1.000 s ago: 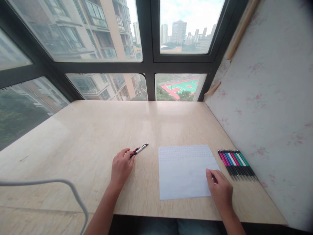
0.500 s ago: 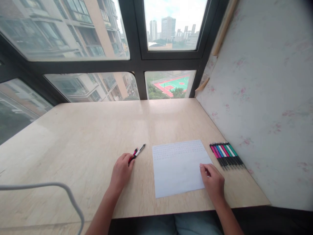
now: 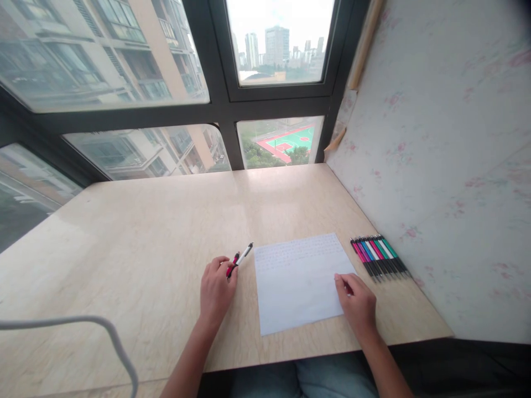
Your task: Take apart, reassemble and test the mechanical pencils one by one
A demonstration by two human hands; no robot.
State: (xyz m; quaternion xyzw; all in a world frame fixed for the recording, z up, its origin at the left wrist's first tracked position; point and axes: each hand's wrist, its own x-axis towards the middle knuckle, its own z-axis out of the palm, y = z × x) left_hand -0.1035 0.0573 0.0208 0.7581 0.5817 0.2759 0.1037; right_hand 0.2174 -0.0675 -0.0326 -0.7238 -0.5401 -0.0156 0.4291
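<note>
My left hand [image 3: 216, 287] rests on the beige table [image 3: 145, 237] with its fingertips closed on the end of a red, white and black pen [image 3: 240, 258] that points up and right. A white sheet of paper [image 3: 296, 279] with faint lines of writing near its top lies just right of the pen. My right hand [image 3: 355, 303] sits curled on the sheet's lower right corner, and something small and dark shows between its fingers. A row of several coloured pens [image 3: 379, 257] lies to the right of the sheet, near the wall.
A wall [image 3: 435, 166] with faint floral paper stands along the table's right side. Dark-framed windows [image 3: 224, 105] run behind the table. A grey cable [image 3: 99, 326] arcs over the lower left. The table's front edge is close to my body.
The view has shifted, so everything sits a little more to the left. My left fingers have closed further over the pen's end. The right hand stays on the sheet's corner.
</note>
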